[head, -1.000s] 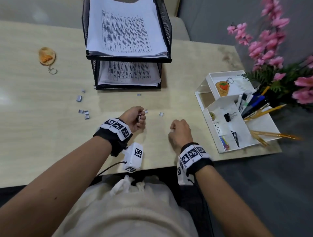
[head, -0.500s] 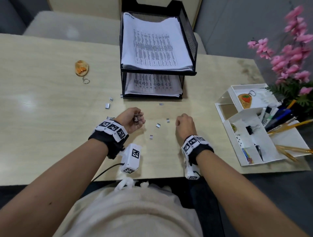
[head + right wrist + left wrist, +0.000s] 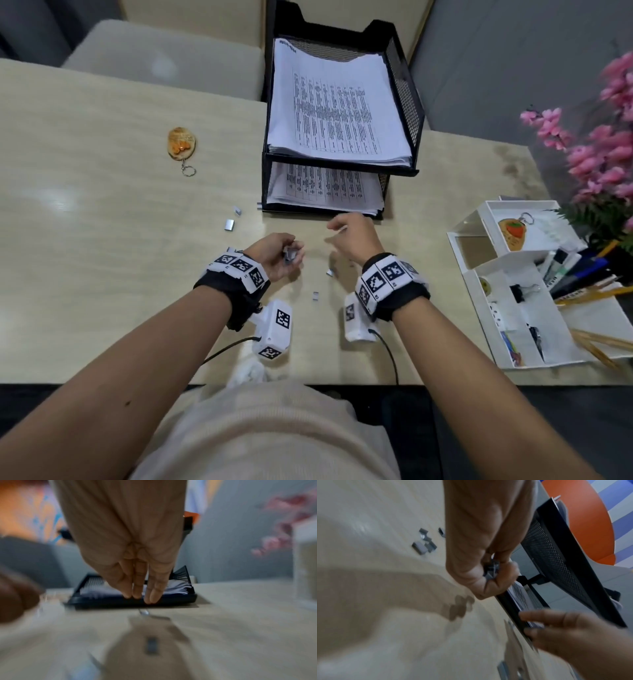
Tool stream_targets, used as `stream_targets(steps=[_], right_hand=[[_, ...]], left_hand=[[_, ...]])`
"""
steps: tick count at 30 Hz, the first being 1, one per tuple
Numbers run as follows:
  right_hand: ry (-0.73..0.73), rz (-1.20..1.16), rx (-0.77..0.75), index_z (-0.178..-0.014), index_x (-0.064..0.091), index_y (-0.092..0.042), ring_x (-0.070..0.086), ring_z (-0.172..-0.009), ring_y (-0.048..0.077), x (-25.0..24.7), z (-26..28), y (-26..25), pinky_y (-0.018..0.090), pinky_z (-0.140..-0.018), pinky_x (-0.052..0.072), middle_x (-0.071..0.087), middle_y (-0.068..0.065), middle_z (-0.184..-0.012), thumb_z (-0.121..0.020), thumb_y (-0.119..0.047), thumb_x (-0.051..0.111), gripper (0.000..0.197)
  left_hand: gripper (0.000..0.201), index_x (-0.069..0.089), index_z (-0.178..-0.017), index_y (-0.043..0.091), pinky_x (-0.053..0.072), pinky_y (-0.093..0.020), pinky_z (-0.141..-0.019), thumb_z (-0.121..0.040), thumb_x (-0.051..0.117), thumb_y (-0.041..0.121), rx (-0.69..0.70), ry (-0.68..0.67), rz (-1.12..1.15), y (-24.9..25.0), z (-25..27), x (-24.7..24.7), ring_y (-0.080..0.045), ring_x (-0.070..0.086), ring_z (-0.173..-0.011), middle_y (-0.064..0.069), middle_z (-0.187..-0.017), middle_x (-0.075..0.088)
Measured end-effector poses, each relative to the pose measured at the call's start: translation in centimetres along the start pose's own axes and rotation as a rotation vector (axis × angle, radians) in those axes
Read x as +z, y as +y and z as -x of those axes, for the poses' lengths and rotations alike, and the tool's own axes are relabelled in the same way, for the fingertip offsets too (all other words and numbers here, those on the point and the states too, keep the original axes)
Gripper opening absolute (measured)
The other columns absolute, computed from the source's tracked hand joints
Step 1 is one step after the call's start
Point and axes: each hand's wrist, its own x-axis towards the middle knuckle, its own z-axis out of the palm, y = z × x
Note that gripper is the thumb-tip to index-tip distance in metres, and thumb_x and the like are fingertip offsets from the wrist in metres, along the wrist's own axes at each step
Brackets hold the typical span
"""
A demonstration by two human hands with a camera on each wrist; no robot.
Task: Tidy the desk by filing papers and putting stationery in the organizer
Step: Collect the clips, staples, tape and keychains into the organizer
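Small grey staple blocks point(image 3: 230, 224) lie scattered on the beige desk point(image 3: 102, 240). My left hand point(image 3: 279, 255) is curled around several of these staple blocks point(image 3: 492, 568), held in the fist just above the desk. My right hand point(image 3: 346, 229) reaches forward with straight fingers point(image 3: 137, 586), empty, its tips just before the lower shelf of the black mesh paper tray point(image 3: 342, 164). More staple blocks point(image 3: 330, 273) lie between my wrists. The white organizer point(image 3: 513, 301) stands at the right with pens, a binder clip and a keychain in it.
An orange keychain point(image 3: 181, 144) lies at the far left of the desk. Pink flowers point(image 3: 603, 154) stand behind the organizer. Pencils point(image 3: 596, 342) stick out over the organizer's near right corner. A pale chair seat point(image 3: 164, 65) is beyond the desk.
My right hand has opened from a fist and moved forward toward the paper tray. My left hand keeps holding its staple blocks in about the same place. The head view has shifted.
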Motion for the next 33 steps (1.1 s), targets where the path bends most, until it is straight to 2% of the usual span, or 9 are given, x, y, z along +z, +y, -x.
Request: stream_targets(steps=[3, 5, 10, 13, 20, 23, 27, 31, 33], right_hand=[[-0.071, 0.286, -0.103, -0.088, 0.064, -0.002, 0.059, -0.093, 0.026, 0.6, -0.8, 1.7, 0.032, -0.075, 0.051, 0.060, 0.010, -0.102, -0.082, 0.011, 0.049, 0.021], [-0.115, 0.439, -0.128, -0.069, 0.045, -0.008, 0.052, -0.080, 0.022, 1.3, -1.2, 2.6, 0.029, -0.064, 0.043, 0.052, 0.007, -0.087, -0.069, 0.018, 0.045, 0.026], [-0.107, 0.468, -0.133, -0.062, 0.039, -0.012, 0.056, -0.074, 0.031, 1.4, -1.9, 4.4, 0.035, -0.066, 0.051, 0.055, 0.011, -0.080, -0.067, 0.010, 0.042, 0.022], [-0.140, 0.426, -0.087, -0.058, 0.041, -0.004, 0.051, -0.071, 0.030, 0.7, -0.3, 4.4, 0.037, -0.065, 0.046, 0.049, 0.013, -0.076, -0.066, 0.009, 0.042, 0.015], [0.006, 0.216, 0.005, -0.078, 0.068, 0.006, 0.060, -0.086, 0.034, 1.4, 2.4, 5.7, 0.037, -0.077, 0.051, 0.064, 0.020, -0.092, -0.072, 0.019, 0.043, 0.029], [0.064, 0.053, 0.028, -0.079, 0.070, 0.004, 0.059, -0.080, 0.024, 1.0, 3.2, 3.2, 0.022, -0.071, 0.047, 0.068, 0.018, -0.091, -0.075, 0.015, 0.049, 0.023], [-0.059, -0.104, -0.153, -0.098, 0.070, -0.004, 0.054, -0.066, 0.005, 0.7, 4.3, -1.7, 0.003, -0.055, 0.045, 0.062, -0.001, -0.089, -0.080, 0.004, 0.064, 0.021], [0.021, -0.107, -0.145, -0.107, 0.068, -0.008, 0.052, -0.066, -0.003, 0.9, 3.3, -1.8, 0.001, -0.059, 0.045, 0.062, 0.000, -0.100, -0.084, -0.001, 0.060, 0.025], [0.028, -0.026, -0.071, -0.107, 0.067, -0.009, 0.060, -0.083, 0.009, 1.3, 3.2, -0.2, 0.020, -0.083, 0.052, 0.064, 0.007, -0.110, -0.085, -0.001, 0.057, 0.026]], left_hand=[[0.040, 0.038, -0.062, 0.016, 0.025, -0.010, -0.024, -0.100, 0.029, 0.024, 0.004, 0.009, -0.076, 1.3, -0.2, -1.4, -0.004, 0.036, -0.023, 0.005, -0.034, 0.044], [0.040, 0.035, -0.061, 0.017, 0.019, -0.010, -0.024, -0.099, 0.029, 0.024, 0.031, 0.023, -0.096, 2.4, -0.1, -2.1, -0.004, 0.031, -0.023, 0.005, -0.033, 0.041], [0.038, 0.035, -0.060, 0.018, 0.021, -0.010, -0.025, -0.098, 0.032, 0.021, 0.088, 0.053, -0.094, 4.0, 0.0, -2.4, -0.004, 0.032, -0.023, 0.004, -0.033, 0.042], [0.037, 0.035, -0.060, 0.018, 0.022, -0.009, -0.025, -0.097, 0.032, 0.019, 0.098, 0.048, -0.077, 4.2, -0.1, -2.5, -0.004, 0.032, -0.023, 0.005, -0.033, 0.042], [0.037, 0.041, -0.063, 0.013, 0.037, -0.010, -0.030, -0.099, 0.033, 0.019, 0.103, 0.063, 0.011, 2.7, -0.3, -2.1, -0.006, 0.044, -0.026, 0.000, -0.034, 0.048], [0.033, 0.051, -0.072, 0.005, 0.048, -0.015, -0.036, -0.099, 0.034, 0.015, 0.104, 0.038, 0.049, 1.6, -0.3, -1.7, -0.011, 0.056, -0.033, -0.006, -0.042, 0.057], [0.038, 0.055, -0.079, -0.003, 0.054, -0.021, -0.040, -0.100, 0.029, 0.015, 0.063, -0.030, 0.043, 0.5, -0.2, -0.8, -0.016, 0.063, -0.039, -0.015, -0.060, 0.062], [0.040, 0.049, -0.069, 0.005, 0.043, -0.015, -0.029, -0.101, 0.031, 0.020, 0.019, -0.060, 0.034, 0.4, 0.4, -0.6, -0.009, 0.052, -0.029, -0.007, -0.042, 0.055], [0.040, 0.039, -0.062, 0.013, 0.026, -0.010, -0.023, -0.100, 0.030, 0.021, 0.008, -0.053, -0.023, 0.7, 0.8, -1.0, -0.004, 0.038, -0.023, 0.000, -0.034, 0.046]])
